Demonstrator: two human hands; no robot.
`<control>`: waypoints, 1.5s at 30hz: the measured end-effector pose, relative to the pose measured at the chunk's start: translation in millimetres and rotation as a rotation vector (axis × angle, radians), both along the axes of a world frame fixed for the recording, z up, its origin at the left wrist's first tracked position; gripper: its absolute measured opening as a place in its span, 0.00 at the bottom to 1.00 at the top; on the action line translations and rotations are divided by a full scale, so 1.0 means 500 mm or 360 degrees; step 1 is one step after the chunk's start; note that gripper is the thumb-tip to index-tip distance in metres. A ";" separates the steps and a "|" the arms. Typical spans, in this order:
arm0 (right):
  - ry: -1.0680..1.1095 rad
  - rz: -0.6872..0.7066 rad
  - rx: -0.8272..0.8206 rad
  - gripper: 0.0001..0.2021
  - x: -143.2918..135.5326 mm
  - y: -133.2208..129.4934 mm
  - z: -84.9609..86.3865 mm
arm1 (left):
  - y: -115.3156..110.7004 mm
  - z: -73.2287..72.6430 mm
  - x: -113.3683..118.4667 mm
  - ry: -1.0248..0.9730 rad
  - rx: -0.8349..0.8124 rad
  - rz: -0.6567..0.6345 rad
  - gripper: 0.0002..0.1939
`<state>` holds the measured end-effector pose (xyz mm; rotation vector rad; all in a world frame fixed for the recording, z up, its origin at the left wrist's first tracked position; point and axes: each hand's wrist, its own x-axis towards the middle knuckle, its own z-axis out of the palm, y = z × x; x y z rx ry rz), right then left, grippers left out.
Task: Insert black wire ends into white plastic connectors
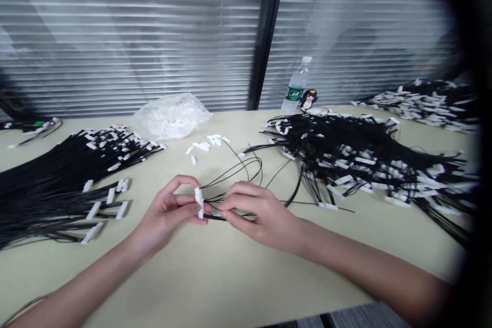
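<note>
One white connector (199, 202), above the tabletop (215, 271) between its front and back edges, is pinched by the fingers of the left hand (167, 210); the fingers of the right hand (263, 212) grip its black wires (214, 218).

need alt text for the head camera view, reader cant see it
A left hand holds a white connector while the right hand pinches black wires running from it, over a pale table. Black cables with white ends lie in piles on both sides; behind are a plastic bag, a bottle and window blinds.
</note>
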<state>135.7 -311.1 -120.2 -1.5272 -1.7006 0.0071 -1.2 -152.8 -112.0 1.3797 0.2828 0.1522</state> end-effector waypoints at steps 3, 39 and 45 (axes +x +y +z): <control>-0.0136 0.0064 -0.0070 0.08 -0.005 -0.004 0.001 | -0.002 -0.001 0.000 -0.0026 0.0026 0.0026 0.14; 0.0200 -0.0249 -0.0108 0.06 -0.006 -0.002 0.013 | -0.010 -0.004 -0.009 -0.0112 0.0290 -0.0172 0.11; 0.0287 -0.0263 -0.0202 0.04 -0.013 -0.004 0.014 | -0.011 -0.002 -0.007 -0.0043 0.0255 -0.0183 0.12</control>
